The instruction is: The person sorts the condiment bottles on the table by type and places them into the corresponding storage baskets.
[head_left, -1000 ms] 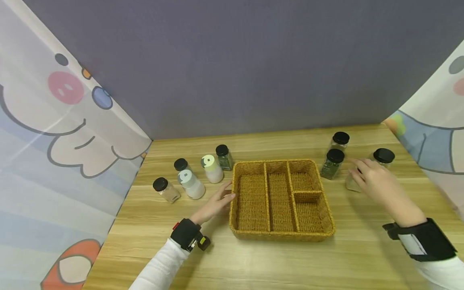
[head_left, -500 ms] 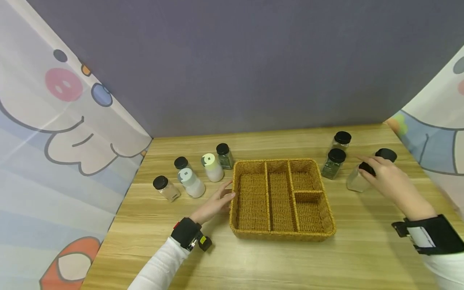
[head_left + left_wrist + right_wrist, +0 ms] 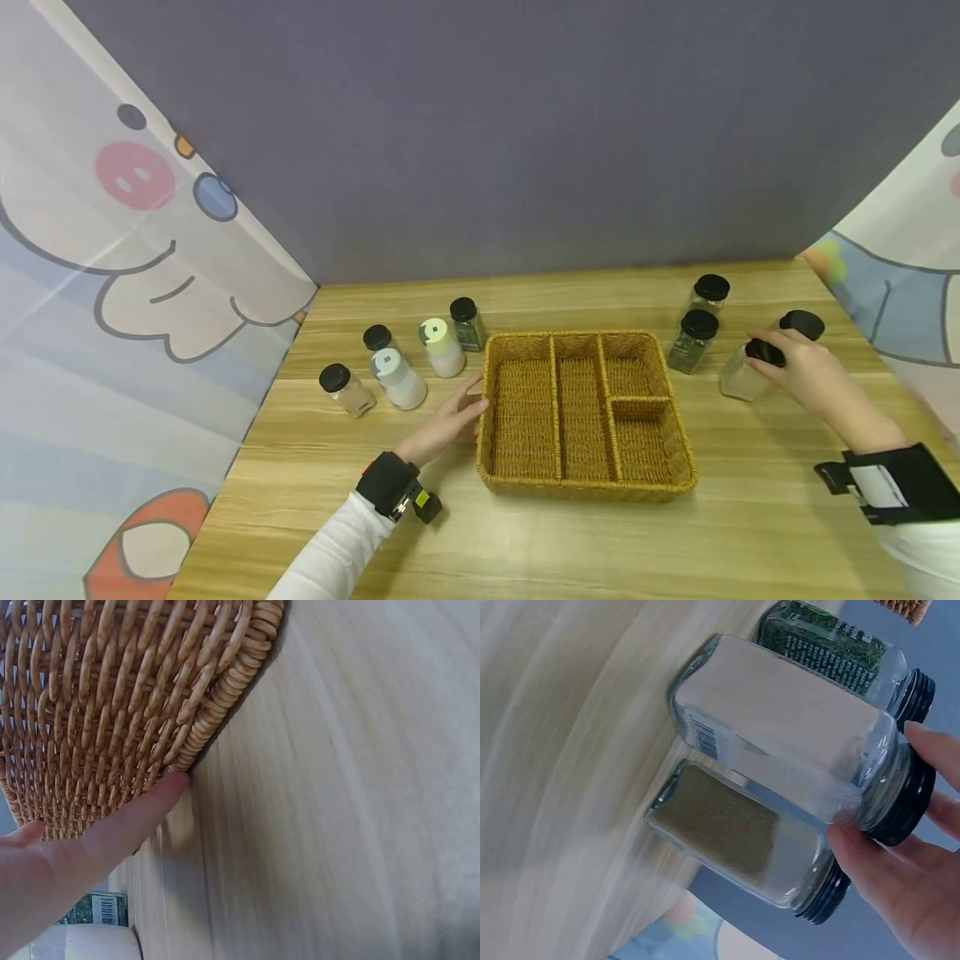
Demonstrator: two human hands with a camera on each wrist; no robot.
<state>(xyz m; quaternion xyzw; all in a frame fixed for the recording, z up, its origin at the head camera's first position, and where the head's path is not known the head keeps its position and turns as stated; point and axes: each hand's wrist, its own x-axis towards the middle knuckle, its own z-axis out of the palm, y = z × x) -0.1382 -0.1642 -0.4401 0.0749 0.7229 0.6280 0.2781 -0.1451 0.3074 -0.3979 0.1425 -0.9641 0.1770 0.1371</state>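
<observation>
My right hand (image 3: 810,379) pinches the black lid (image 3: 907,799) of a clear glass spice jar (image 3: 780,720) filled with pale powder. In the right wrist view its base is close to the wooden table. A jar of brown powder (image 3: 720,825) stands on one side of it, a jar of green herbs (image 3: 817,656) on the other. Over on the left, my left hand (image 3: 438,429) rests against the side of a wicker basket (image 3: 585,492) with compartments. One straight finger (image 3: 139,817) touches the basket's woven wall low down, near the tabletop.
Left of the basket stand two white bottles (image 3: 405,387) (image 3: 446,358), a pale-powder jar (image 3: 352,396), a green-herb jar (image 3: 470,329) and another black-lidded jar (image 3: 377,337). One more jar (image 3: 711,289) stands back right. A grey partition (image 3: 525,142) closes off the table's far edge.
My right hand has shifted a little to the right, and its fingers have come onto the lid of the pale-powder jar. My left hand and the basket have stayed in place.
</observation>
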